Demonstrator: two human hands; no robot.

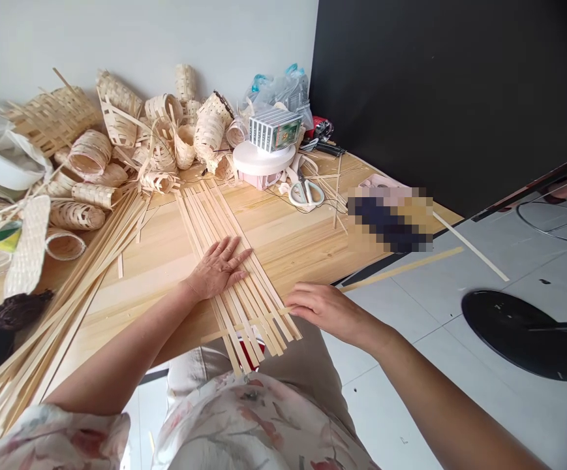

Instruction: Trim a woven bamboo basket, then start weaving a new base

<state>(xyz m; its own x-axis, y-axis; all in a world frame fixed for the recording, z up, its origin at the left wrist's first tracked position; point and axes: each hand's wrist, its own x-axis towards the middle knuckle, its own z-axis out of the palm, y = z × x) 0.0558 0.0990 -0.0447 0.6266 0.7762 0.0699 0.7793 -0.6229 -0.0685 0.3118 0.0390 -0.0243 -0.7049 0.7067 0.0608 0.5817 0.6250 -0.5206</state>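
Pressing my flat left hand [217, 267] onto parallel bamboo strips [258, 307] laid across the wooden table [283, 241], ends overhanging its edge.
Left to right: loose strip bundle [68, 294] below woven bamboo baskets [104, 153]; left palm open, pinning strips, nothing clamped; right hand [329, 313] open, fingertips [295, 301] touching a crosswise strip [244, 325]; white-handled scissors [306, 192] farther back.

Bright even light, glare on pine tabletop [283, 225], faint shadow under left hand [217, 267], curved edges
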